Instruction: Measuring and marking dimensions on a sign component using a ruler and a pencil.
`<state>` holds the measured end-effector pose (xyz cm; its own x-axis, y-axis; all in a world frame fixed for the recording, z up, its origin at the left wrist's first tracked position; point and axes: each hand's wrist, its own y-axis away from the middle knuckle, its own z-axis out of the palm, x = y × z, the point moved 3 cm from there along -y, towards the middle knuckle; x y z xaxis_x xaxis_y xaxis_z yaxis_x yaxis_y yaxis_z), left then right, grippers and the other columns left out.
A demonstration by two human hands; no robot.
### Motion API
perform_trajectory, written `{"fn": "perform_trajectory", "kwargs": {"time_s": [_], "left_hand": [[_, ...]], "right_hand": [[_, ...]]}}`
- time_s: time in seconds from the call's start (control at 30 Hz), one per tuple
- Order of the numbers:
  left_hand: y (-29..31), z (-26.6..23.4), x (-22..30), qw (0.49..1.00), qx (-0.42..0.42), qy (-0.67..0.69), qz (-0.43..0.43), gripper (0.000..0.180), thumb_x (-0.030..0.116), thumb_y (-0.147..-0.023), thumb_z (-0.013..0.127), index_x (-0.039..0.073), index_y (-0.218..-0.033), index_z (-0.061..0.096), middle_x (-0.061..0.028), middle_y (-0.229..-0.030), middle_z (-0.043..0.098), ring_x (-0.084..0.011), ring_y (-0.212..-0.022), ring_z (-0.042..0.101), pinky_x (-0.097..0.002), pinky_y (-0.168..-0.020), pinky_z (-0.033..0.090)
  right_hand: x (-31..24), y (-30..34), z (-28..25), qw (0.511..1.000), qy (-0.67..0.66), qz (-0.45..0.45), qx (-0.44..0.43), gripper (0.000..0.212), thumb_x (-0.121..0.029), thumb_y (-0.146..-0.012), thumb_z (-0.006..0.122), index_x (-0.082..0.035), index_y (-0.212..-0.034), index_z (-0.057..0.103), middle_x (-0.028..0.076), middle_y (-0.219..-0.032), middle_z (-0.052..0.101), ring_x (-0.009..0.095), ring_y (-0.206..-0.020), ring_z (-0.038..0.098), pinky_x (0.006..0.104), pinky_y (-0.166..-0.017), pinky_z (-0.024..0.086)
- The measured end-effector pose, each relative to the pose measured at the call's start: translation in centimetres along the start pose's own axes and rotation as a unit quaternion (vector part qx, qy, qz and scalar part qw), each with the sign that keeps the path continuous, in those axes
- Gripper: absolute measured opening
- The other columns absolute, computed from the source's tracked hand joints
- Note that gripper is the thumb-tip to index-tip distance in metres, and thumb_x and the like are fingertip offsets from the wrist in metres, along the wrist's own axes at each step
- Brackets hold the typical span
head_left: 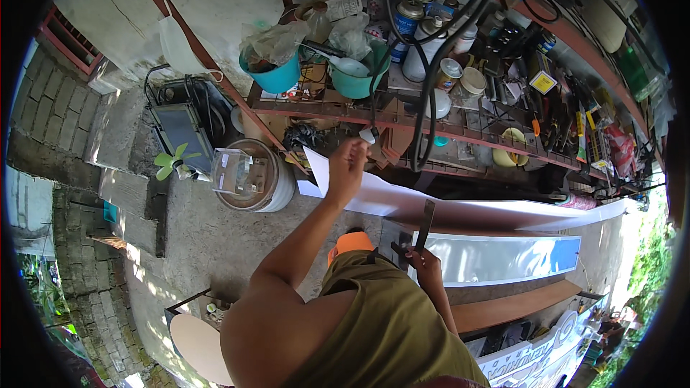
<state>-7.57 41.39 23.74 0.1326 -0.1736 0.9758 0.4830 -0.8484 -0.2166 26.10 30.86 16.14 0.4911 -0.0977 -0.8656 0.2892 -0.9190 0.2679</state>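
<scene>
My left hand point(349, 164) is raised at the front of the shelf, its fingers bent closed around a small white plug-like piece point(368, 135) at the lower end of a hanging black cord. Exactly what that piece is cannot be made out. Lower and to the right, my right hand point(427, 266) grips a dark metal try square point(426, 224), its blade pointing up and away. Just beyond the square lies a long white panel point(496, 210) along the shelf's foot. A shiny rectangular panel point(503, 259) sits right of my right hand.
Cluttered shelving point(316, 109) carries turquoise buckets point(272, 72), spray cans point(407, 21) and tools. Thick black cables point(424, 100) hang in front. A round drum point(277, 190) with a clear box stands left. An orange object point(352, 243) is by my body; a brown board point(510, 307) lies right.
</scene>
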Motion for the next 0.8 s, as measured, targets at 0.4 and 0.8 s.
{"fn": "perform_trajectory", "kwargs": {"time_s": [0.4,0.8], "left_hand": [[-10.7,-7.8,5.3,0.99,0.08,0.012,0.119,0.023,0.018,-0.103,0.061,0.007,-0.123,0.066,-0.0092,-0.127,0.064,-0.0182,-0.112,0.06,-0.0315,-0.095,0.047],[-14.3,-6.6,9.6,0.956,0.021,-0.17,0.239,0.034,0.021,-0.101,0.064,0.017,-0.134,0.067,-0.0112,-0.132,0.061,-0.0278,-0.125,0.054,-0.0387,-0.102,0.045]], "right_hand": [[-2.4,-2.1,1.3,0.999,0.028,0.024,-0.016,0.021,-0.017,-0.101,0.06,0.0,-0.102,0.073,0.014,-0.11,0.076,0.023,-0.095,0.074,0.0355,-0.079,0.057],[-3.9,-2.5,1.7,0.998,0.021,0.054,-0.018,0.022,-0.016,-0.102,0.06,0.002,-0.103,0.073,0.016,-0.105,0.076,0.023,-0.095,0.074,0.0354,-0.08,0.058]]}}
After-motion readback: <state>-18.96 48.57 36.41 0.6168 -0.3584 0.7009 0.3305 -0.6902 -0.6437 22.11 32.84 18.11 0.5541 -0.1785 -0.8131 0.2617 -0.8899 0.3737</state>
